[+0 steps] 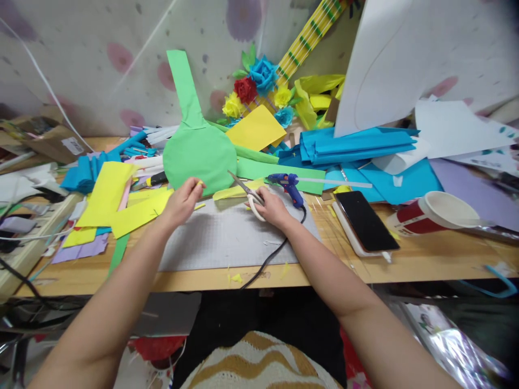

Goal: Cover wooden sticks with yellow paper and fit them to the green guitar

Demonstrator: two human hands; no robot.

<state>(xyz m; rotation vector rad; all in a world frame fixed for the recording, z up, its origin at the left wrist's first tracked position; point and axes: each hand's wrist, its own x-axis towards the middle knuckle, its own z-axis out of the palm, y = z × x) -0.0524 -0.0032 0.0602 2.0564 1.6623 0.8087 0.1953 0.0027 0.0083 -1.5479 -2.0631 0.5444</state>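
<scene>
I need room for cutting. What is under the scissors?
Under the scissors lie a yellow paper strip and the grey mat. The right hand covers the handles, so what is beneath them cannot be seen.

Beside the grey mat [227,237], a green paper shape [198,154], yellow sheets [107,194], a blue glue gun [288,183] and a red-and-white cup [430,213] are seen.

Scissors [247,193] over mat [219,243], paper scrap [199,184] left, glue gun [288,185] right; phone [365,220] farther right (cup [432,212] beyond).
</scene>
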